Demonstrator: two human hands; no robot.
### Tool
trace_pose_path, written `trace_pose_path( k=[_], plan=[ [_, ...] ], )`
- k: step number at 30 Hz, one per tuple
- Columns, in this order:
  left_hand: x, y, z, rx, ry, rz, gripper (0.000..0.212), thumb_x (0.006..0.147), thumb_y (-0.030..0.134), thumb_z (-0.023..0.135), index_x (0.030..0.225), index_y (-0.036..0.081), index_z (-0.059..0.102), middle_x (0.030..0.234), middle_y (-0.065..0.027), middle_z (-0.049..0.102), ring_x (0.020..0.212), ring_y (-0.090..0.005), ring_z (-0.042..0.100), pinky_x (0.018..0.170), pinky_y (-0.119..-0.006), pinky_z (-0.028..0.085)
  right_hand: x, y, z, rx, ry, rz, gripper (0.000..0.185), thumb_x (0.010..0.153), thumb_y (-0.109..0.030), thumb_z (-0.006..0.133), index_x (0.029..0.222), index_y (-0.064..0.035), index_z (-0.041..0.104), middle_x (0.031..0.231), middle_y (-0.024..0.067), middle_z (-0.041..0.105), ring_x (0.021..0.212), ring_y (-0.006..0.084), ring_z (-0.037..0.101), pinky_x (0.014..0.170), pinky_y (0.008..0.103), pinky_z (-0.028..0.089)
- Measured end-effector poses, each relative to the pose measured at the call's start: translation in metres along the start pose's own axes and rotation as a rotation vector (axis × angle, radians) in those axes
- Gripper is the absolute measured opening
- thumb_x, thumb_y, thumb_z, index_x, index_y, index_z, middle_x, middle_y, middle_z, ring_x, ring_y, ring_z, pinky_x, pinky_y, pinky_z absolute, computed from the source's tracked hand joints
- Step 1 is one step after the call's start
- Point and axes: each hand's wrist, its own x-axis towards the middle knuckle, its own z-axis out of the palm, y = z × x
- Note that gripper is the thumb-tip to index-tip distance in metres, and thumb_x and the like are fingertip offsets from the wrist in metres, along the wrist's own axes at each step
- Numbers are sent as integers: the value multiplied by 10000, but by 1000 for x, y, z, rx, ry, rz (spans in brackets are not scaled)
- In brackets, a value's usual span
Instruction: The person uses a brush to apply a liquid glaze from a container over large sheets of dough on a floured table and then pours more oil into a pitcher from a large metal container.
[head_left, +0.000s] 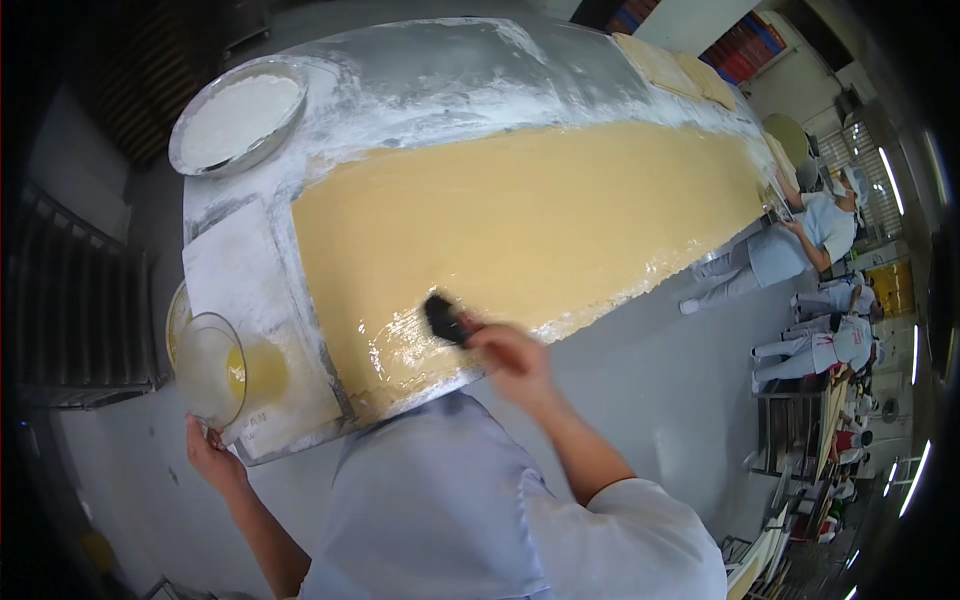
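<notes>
A wide yellow sheet of rolled dough (525, 195) spreads along the table. My right hand (517, 364) grips a pastry brush (444, 319), its dark head blurred against the near left part of the sheet. Wet, shiny streaks surround the brush. At the lower left, my left hand (214, 454) holds the edge of a clear bowl (210, 367), which is tilted over a white board (232, 262). Yellow liquid (238, 371) shows through the bowl's side. The fingers under the bowl are partly hidden.
A bowl of flour (244, 120) stands at the table's far left corner. Flour covers much of the metal tabletop (450, 67). Folded dough pieces (667, 67) lie at the far right. A co-worker (802, 232) stands at the table's right end. A rack (75, 300) is at left.
</notes>
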Motion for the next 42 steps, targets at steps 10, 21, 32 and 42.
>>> trace_pose_path(
  k=[10, 21, 32, 42],
  plan=[
    [4, -1, 1, -36, -33, -50, 337, 1000, 360, 612, 1023, 32, 688, 895, -6, 660, 697, -63, 524, 602, -224, 373, 82, 94, -278, -1174, 784, 305, 136, 813, -103, 652, 901, -154, 743, 758, 104, 702, 719, 323, 681, 657, 419, 523],
    [3, -11, -11, 36, -115, -16, 387, 1005, 349, 596, 1081, -20, 681, 1009, -63, 689, 890, -147, 658, 763, -265, 521, 79, -33, 50, -314, -60, 31, 124, 824, -54, 746, 938, -95, 718, 792, 46, 692, 675, 138, 656, 645, 277, 528],
    [-22, 22, 10, 69, -81, 33, 359, 952, 288, 696, 724, 14, 648, 664, 17, 563, 628, -69, 502, 615, -248, 451, 109, -190, 146, 548, -319, 64, 246, 919, -51, 703, 1134, 30, 615, 1014, 104, 684, 854, 165, 688, 732, 300, 610],
    [-12, 19, -4, 85, -145, -72, 462, 951, 367, 686, 664, 13, 609, 568, 38, 480, 523, -46, 374, 482, -251, 299, 77, -147, 197, 394, -167, 199, 325, 954, -133, 680, 1219, 34, 592, 1041, 109, 682, 879, 165, 687, 745, 297, 579]
  ],
)
